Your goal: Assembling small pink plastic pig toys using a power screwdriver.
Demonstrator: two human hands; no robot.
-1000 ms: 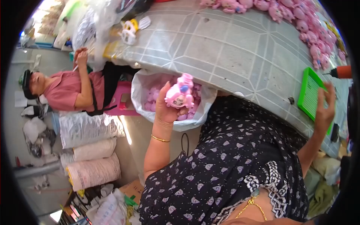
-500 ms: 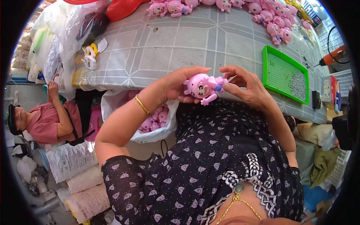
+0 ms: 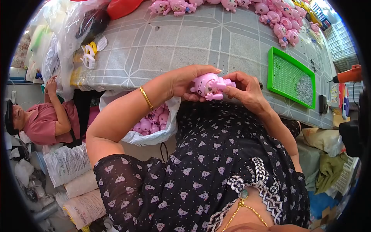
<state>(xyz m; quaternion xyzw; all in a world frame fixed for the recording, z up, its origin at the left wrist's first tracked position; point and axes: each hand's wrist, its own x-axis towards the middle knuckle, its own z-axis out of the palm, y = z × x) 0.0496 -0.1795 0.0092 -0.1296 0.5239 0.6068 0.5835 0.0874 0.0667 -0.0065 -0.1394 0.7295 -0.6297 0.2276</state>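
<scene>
A pink plastic toy figure (image 3: 206, 86) with a round, eared head lies sideways between my two hands, just off the table's near edge. My left hand (image 3: 184, 84) wraps round its head from the left, thumb along the top. At the other end my right hand (image 3: 247, 89) pinches the lower body and legs between thumb and fingers. The toy's arms stick out over its front and partly cover its face. Below my left forearm, a white sack (image 3: 172, 127) holds several more pink toy parts (image 3: 148, 123).
Pink toys (image 3: 284, 25) are heaped at the table's far side. A green tray (image 3: 290, 77) with small metal screws stands at the right, beside an orange electric screwdriver (image 3: 348, 74). White and yellow pieces (image 3: 89, 54) lie far left. Another person (image 3: 46, 120) sits at the left.
The toy has turned slightly in my hands, so its face and blue middle part show less. My right fingers have closed in on its legs. The whole view has shifted a little.
</scene>
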